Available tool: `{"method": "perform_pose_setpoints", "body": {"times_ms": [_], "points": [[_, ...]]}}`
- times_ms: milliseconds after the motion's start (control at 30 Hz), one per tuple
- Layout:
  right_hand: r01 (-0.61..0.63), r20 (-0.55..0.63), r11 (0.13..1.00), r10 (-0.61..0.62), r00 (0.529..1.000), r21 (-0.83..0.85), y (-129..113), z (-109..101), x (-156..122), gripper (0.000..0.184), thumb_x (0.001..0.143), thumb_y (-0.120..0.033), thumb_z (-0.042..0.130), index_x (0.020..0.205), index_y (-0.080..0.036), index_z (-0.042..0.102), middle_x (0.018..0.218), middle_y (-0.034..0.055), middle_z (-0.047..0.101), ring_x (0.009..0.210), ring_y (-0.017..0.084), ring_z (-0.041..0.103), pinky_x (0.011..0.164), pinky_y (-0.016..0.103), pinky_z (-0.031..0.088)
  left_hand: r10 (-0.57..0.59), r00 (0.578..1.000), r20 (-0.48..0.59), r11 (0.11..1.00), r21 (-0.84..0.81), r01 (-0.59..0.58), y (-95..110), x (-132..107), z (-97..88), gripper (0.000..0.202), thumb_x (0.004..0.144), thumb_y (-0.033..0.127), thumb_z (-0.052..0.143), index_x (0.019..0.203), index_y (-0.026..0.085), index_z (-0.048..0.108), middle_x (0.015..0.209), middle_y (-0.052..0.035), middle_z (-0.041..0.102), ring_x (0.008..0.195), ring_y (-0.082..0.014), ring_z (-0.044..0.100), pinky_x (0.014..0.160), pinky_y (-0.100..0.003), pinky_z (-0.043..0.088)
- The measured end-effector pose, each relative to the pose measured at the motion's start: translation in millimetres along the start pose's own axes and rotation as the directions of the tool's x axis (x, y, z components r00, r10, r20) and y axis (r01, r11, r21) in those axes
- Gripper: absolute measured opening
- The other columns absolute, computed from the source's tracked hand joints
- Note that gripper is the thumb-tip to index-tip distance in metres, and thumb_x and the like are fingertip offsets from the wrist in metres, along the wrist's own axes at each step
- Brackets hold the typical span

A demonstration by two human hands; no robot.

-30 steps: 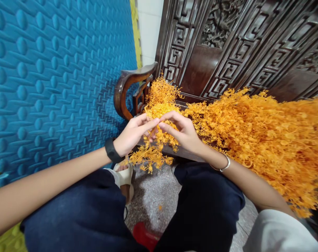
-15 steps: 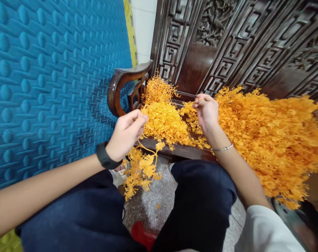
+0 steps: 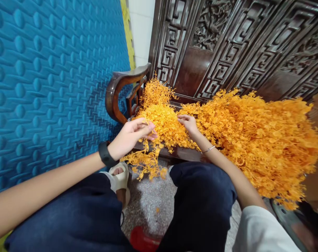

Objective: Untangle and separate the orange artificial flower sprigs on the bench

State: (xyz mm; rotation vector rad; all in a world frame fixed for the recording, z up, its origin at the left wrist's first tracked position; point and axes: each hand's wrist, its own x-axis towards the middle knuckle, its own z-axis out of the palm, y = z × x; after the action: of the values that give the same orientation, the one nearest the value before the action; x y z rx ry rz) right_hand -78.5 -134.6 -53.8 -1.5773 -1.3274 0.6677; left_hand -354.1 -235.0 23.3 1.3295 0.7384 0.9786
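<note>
My left hand (image 3: 131, 134) pinches the stems of a bunch of orange plastic sprigs (image 3: 145, 162) that hangs down past the front edge of a dark wooden bench (image 3: 174, 153). A black band sits on that wrist. My right hand (image 3: 188, 123) reaches into a small heap of the same orange sprigs (image 3: 164, 122) on the bench seat, its fingers curled in among them. What those fingers hold, if anything, is hidden. A thin bracelet circles the right wrist.
A large pile of orange sprigs (image 3: 263, 140) covers the bench to the right. The bench has a curved armrest (image 3: 117, 91) and a carved backrest (image 3: 227, 45). A blue studded wall (image 3: 48, 80) stands at left. Speckled floor (image 3: 153, 206), a sandalled foot and a red object lie below.
My right hand has left the bunch, gone up and right to the big pile, then come back down onto the small heap. My left hand keeps the hanging bunch.
</note>
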Motion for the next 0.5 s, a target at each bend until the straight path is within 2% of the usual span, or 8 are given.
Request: {"method": "perform_pose_setpoints", "body": {"times_ms": [167, 200, 267, 300, 367, 433, 467, 500], "points": [[-0.009, -0.027, 0.998, 0.007, 1.0, -0.055, -13, -1, -10, 0.038, 0.06, -0.022, 0.067, 0.096, -0.011, 0.064, 0.065, -0.0036, 0.052, 0.06, 0.01, 0.045, 0.064, 0.027, 0.036, 0.039, 0.999, -0.024, 0.999, -0.018, -0.039, -2, 2, 0.7, 0.02, 0.077, 0.03, 0.068, 0.086, 0.014, 0.059, 0.087, -0.0055, 0.07, 0.082, -0.0149, 0.066, 0.081, -0.03, 0.053], [0.004, 0.02, 0.999, -0.003, 1.0, -0.033, -21, 0, -16, 0.035, 0.061, -0.024, 0.067, 0.093, -0.011, 0.064, 0.068, -0.0025, 0.054, 0.061, 0.01, 0.047, 0.064, 0.027, 0.038, 0.054, 0.998, -0.031, 0.998, -0.012, -0.054, -2, 2, 1.0, 0.019, 0.077, 0.029, 0.068, 0.085, 0.014, 0.06, 0.089, -0.0055, 0.07, 0.084, -0.0146, 0.066, 0.083, -0.03, 0.052], [0.048, 0.25, 0.997, -0.06, 0.966, 0.052, -42, 0, -29, 0.029, 0.067, -0.032, 0.067, 0.087, -0.012, 0.063, 0.073, 0.0, 0.058, 0.063, 0.01, 0.05, 0.064, 0.026, 0.041, 0.073, 0.997, -0.038, 0.997, -0.006, -0.073, -2, 2, 1.6, 0.018, 0.078, 0.028, 0.068, 0.085, 0.014, 0.059, 0.092, -0.0055, 0.069, 0.086, -0.0144, 0.065, 0.085, -0.03, 0.051], [0.074, 0.411, 0.993, -0.106, 0.905, 0.094, -54, 0, -37, 0.029, 0.069, -0.035, 0.067, 0.086, -0.013, 0.063, 0.075, 0.001, 0.06, 0.065, 0.01, 0.052, 0.065, 0.026, 0.042, 0.076, 0.996, -0.037, 0.997, -0.006, -0.076, -2, 2, 1.7, 0.018, 0.078, 0.028, 0.068, 0.084, 0.014, 0.059, 0.093, -0.0056, 0.069, 0.087, -0.0145, 0.065, 0.085, -0.031, 0.051], [0.125, 0.689, 0.982, -0.19, 0.699, 0.144, -76, 1, -51, 0.029, 0.072, -0.038, 0.068, 0.088, -0.014, 0.063, 0.078, 0.002, 0.063, 0.069, 0.01, 0.056, 0.067, 0.027, 0.045, 0.087, 0.995, -0.041, 0.996, -0.003, -0.087, -3, 3, 1.5, 0.017, 0.078, 0.028, 0.068, 0.082, 0.015, 0.058, 0.094, -0.0054, 0.068, 0.087, -0.0148, 0.064, 0.086, -0.032, 0.05], [0.186, 0.839, 0.969, -0.233, 0.491, 0.16, -92, 2, -64, 0.032, 0.073, -0.039, 0.068, 0.092, -0.014, 0.062, 0.082, 0.0029, 0.064, 0.073, 0.01, 0.058, 0.07, 0.027, 0.047, 0.106, 0.993, -0.058, 0.994, 0.015, -0.105, -4, 4, 1.3, 0.019, 0.076, 0.028, 0.07, 0.08, 0.015, 0.057, 0.093, -0.005, 0.067, 0.086, -0.015, 0.064, 0.086, -0.032, 0.05], [0.223, 0.875, 0.962, -0.239, 0.422, 0.156, -98, 4, -69, 0.033, 0.073, -0.04, 0.069, 0.093, -0.014, 0.062, 0.084, 0.0035, 0.065, 0.074, 0.011, 0.058, 0.07, 0.027, 0.048, 0.113, 0.991, -0.065, 0.993, 0.033, -0.111, -4, 4, 1.3, 0.02, 0.075, 0.028, 0.071, 0.079, 0.015, 0.056, 0.093, -0.0049, 0.067, 0.085, -0.015, 0.063, 0.086, -0.032, 0.049], [0.268, 0.893, 0.952, -0.243, 0.378, 0.146, -102, 6, -74, 0.033, 0.073, -0.041, 0.069, 0.092, -0.014, 0.062, 0.084, 0.0034, 0.065, 0.073, 0.01, 0.058, 0.069, 0.026, 0.048, 0.116, 0.991, -0.069, 0.992, 0.05, -0.113, -4, 4, 1.7, 0.021, 0.074, 0.027, 0.071, 0.079, 0.015, 0.056, 0.093, -0.0051, 0.067, 0.085, -0.0151, 0.063, 0.086, -0.032, 0.049]]}}
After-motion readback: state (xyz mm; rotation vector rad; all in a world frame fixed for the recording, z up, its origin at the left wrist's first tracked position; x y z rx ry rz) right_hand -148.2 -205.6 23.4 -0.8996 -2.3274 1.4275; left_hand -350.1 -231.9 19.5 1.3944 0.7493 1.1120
